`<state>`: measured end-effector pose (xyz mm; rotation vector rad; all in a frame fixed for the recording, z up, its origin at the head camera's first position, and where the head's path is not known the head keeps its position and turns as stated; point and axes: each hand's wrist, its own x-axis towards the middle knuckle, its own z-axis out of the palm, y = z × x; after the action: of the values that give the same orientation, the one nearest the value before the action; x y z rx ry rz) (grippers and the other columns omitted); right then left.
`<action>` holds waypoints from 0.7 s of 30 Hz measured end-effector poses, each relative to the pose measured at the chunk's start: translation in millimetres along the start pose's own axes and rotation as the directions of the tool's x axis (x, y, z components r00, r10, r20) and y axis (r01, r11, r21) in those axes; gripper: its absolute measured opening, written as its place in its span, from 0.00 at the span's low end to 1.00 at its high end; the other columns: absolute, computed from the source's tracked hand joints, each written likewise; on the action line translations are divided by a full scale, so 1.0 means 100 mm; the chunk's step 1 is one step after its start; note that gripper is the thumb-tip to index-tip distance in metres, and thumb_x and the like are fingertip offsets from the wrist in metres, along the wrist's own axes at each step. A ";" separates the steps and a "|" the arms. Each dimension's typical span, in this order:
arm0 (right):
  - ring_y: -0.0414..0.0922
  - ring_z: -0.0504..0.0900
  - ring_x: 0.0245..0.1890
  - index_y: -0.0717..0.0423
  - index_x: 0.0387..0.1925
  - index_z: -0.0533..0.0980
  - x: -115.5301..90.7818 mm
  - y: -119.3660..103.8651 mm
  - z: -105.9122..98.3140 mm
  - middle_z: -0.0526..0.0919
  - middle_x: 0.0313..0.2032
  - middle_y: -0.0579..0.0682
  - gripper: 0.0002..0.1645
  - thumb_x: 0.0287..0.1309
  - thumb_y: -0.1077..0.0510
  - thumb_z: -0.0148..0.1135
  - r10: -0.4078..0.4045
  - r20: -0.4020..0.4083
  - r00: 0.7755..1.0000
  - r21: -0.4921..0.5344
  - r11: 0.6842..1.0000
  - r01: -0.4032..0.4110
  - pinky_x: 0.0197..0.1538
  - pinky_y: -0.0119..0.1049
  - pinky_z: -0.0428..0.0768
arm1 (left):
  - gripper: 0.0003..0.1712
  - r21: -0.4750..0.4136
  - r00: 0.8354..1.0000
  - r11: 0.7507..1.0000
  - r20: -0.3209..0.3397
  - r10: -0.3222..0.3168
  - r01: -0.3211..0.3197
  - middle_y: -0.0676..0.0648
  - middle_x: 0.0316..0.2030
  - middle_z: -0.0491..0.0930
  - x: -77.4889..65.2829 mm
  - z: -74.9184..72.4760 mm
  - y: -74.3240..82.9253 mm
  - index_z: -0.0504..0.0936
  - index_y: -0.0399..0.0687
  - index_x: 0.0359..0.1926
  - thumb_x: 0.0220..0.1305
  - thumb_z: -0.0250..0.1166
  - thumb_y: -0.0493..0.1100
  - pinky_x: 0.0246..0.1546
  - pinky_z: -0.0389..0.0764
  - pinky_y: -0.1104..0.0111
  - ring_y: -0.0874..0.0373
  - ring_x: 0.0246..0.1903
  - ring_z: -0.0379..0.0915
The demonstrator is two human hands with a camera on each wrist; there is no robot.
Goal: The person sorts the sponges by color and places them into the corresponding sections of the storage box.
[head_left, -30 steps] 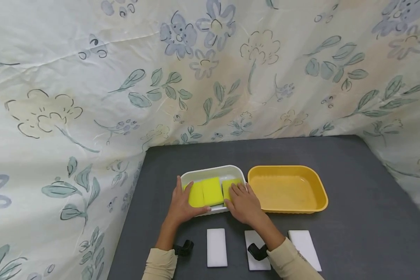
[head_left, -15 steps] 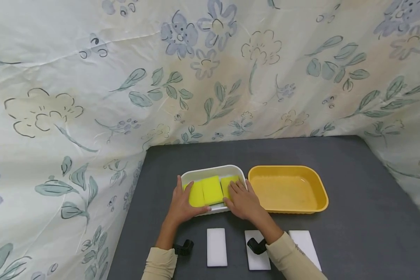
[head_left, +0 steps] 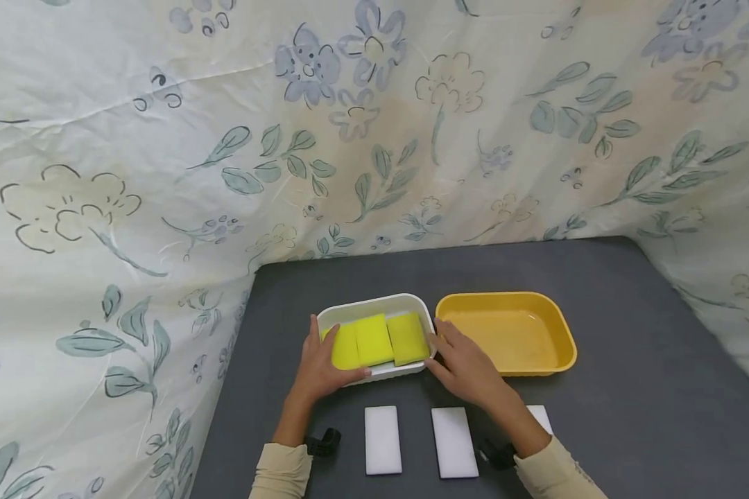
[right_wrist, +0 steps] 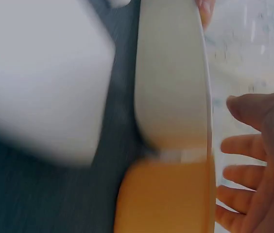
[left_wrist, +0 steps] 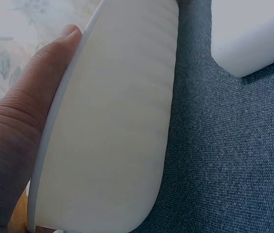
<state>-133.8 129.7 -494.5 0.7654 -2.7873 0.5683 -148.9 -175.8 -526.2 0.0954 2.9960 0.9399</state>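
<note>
In the lower centre, the person's left hand (head_left: 317, 369), fingers wide apart, touched the left end of a white rectangular plastic tray (head_left: 376, 309) bearing three flat bright-yellow rectangular blocks (head_left: 373, 337). The right hand (head_left: 471, 371), fingers loosely spread, hovered near its right end, beside a deep-yellow plastic tray (head_left: 513, 338).

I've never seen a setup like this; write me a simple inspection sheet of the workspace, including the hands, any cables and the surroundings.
Surface: dark grey tabletop.
Job's things: three yellow blocks side by side in a white tray; yellow tray to its right; three white blocks in front, the rightmost partly hidden by the right arm.
Clutter: nothing seen.
Hands: left hand touches the white tray's near left corner; right hand, fingers apart, is by its right end, contact unclear. Both wrists wear black devices.
Cables: nothing seen.
Surroundings: floral cloth behind and at both sides.
</note>
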 end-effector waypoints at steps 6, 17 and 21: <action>0.60 0.52 0.63 0.63 0.56 0.69 -0.44 0.48 -0.23 0.58 0.62 0.66 0.36 0.51 0.45 0.63 0.157 -0.173 0.972 -0.015 0.987 -0.162 0.57 0.57 0.57 | 0.65 0.013 1.000 1.000 0.002 -0.004 0.004 0.49 0.69 0.27 -0.02 -0.02 0.00 0.56 0.59 0.67 0.25 0.60 0.82 0.49 0.64 0.44 0.46 0.64 0.37; 0.66 0.33 0.63 0.70 0.64 0.51 -0.96 1.03 -0.50 0.38 0.64 0.74 0.50 0.56 0.37 0.53 0.418 -0.018 0.908 0.042 0.908 -0.417 0.54 0.67 0.46 | 0.65 0.055 0.998 0.998 -0.046 0.032 -0.030 0.46 0.69 0.32 -0.06 -0.03 0.02 0.58 0.57 0.66 0.25 0.58 0.83 0.54 0.54 0.41 0.45 0.66 0.29; 0.64 0.32 0.64 0.69 0.65 0.48 -0.99 1.05 -0.53 0.36 0.65 0.72 0.54 0.53 0.34 0.54 0.453 0.010 0.892 0.074 0.889 -0.452 0.53 0.68 0.47 | 0.60 0.119 0.979 0.985 -0.142 0.145 -0.128 0.43 0.69 0.41 -0.10 -0.01 0.06 0.64 0.55 0.63 0.29 0.60 0.81 0.56 0.49 0.41 0.44 0.66 0.28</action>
<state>-100.2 279.1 -507.1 0.1072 -2.9579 0.7502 -138.6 -171.9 -521.9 0.2449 3.2161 0.8271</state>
